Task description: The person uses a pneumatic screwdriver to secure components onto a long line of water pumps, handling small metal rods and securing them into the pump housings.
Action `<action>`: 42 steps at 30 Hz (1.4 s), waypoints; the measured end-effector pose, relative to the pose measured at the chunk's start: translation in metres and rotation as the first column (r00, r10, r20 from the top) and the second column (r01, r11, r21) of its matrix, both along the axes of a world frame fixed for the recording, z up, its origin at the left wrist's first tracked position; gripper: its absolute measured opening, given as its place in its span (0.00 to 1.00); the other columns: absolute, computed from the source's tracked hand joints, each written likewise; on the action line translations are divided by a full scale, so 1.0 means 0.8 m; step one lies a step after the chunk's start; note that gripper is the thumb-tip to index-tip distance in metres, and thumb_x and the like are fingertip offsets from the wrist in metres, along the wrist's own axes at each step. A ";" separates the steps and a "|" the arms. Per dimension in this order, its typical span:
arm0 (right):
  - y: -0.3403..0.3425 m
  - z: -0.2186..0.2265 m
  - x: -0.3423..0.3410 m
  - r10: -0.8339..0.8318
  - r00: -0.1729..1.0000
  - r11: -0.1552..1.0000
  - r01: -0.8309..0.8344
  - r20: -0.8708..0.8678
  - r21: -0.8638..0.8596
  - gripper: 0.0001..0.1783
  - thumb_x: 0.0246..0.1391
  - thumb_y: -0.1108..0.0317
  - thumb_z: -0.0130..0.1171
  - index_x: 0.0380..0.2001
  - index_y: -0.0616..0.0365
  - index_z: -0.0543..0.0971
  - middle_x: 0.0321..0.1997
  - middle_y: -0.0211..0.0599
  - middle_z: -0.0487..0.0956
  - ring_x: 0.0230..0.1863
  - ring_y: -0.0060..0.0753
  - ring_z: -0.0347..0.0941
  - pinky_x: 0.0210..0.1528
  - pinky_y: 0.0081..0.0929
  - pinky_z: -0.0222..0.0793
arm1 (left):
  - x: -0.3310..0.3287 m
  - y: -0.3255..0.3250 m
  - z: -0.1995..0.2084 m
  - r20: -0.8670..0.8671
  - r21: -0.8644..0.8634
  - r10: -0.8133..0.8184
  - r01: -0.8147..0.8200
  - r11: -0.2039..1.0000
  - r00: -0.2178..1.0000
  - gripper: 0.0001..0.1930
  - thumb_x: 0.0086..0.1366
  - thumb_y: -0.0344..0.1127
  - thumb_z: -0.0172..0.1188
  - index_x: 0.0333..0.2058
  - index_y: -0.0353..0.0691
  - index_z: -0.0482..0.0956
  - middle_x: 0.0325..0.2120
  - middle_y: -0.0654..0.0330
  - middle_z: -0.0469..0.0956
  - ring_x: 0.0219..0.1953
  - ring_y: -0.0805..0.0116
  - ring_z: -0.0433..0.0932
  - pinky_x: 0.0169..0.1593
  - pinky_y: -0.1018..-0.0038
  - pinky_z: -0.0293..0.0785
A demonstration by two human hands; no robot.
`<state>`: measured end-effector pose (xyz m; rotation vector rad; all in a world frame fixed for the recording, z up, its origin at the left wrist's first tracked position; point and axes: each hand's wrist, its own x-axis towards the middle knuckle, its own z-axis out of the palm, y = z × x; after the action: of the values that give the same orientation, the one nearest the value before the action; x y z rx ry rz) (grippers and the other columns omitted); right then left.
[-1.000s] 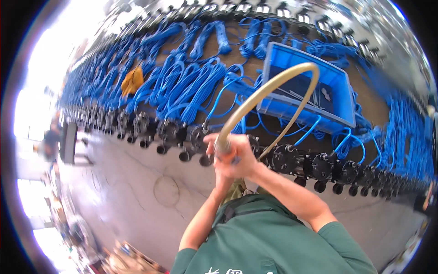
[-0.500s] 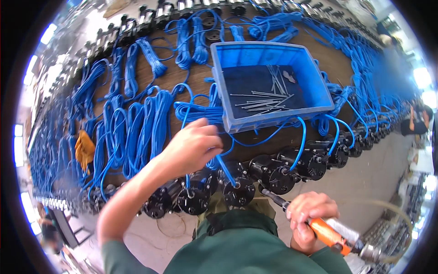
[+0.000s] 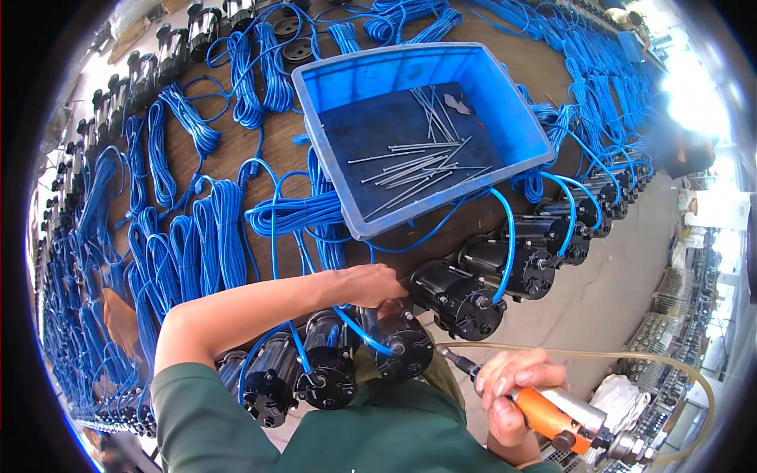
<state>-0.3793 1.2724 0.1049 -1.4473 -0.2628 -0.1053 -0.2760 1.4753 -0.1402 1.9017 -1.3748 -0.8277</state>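
Left hand [image 3: 371,282]: rests palm-down on a black motor [image 3: 397,335] at the desk [image 3: 268,146] edge, grip curled loosely over its top.
Right hand [image 3: 509,386]: grip pressed around an orange pneumatic screwdriver [image 3: 544,410], its bit pointing toward the motor.
Hose [image 3: 631,359]: runs right from the tool.
Blue bin [image 3: 347,87]: on the desk beyond the motors, holding long metal bolts [image 3: 414,165].
Blue cables [image 3: 205,244]: coiled across the desk.
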 end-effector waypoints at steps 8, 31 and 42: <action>0.039 -0.092 0.042 0.057 0.994 0.990 -0.045 0.091 -0.133 0.15 0.50 0.78 0.57 0.43 0.65 0.71 0.33 0.42 0.72 0.23 0.26 0.70 0.24 0.22 0.72 | -0.001 -0.003 0.011 0.089 0.095 -0.058 0.050 0.994 0.994 0.08 0.55 0.35 0.64 0.31 0.38 0.82 0.26 0.52 0.83 0.35 0.49 0.83 0.37 0.57 0.78; 0.022 -0.048 0.050 0.305 0.926 0.950 -0.281 0.221 -0.134 0.22 0.47 0.81 0.58 0.49 0.65 0.74 0.33 0.40 0.79 0.30 0.26 0.74 0.32 0.22 0.74 | -0.042 0.047 0.224 0.392 -0.063 0.763 -0.813 0.579 0.514 0.04 0.53 0.29 0.61 0.25 0.34 0.79 0.22 0.47 0.79 0.30 0.48 0.82 0.31 0.56 0.77; 0.003 -0.006 -0.030 0.659 0.712 0.725 -0.687 0.243 0.044 0.18 0.53 0.78 0.60 0.47 0.61 0.70 0.33 0.41 0.73 0.25 0.30 0.73 0.27 0.25 0.73 | -0.337 -0.168 -0.043 -0.155 -0.166 0.756 -0.738 -0.655 -0.636 0.16 0.57 0.25 0.66 0.46 0.33 0.81 0.32 0.50 0.80 0.32 0.56 0.81 0.37 0.67 0.77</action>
<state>-0.4032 1.2747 0.1000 -1.1257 -0.9379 0.3264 -0.5452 1.3411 -0.1746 1.8412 0.9564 0.6034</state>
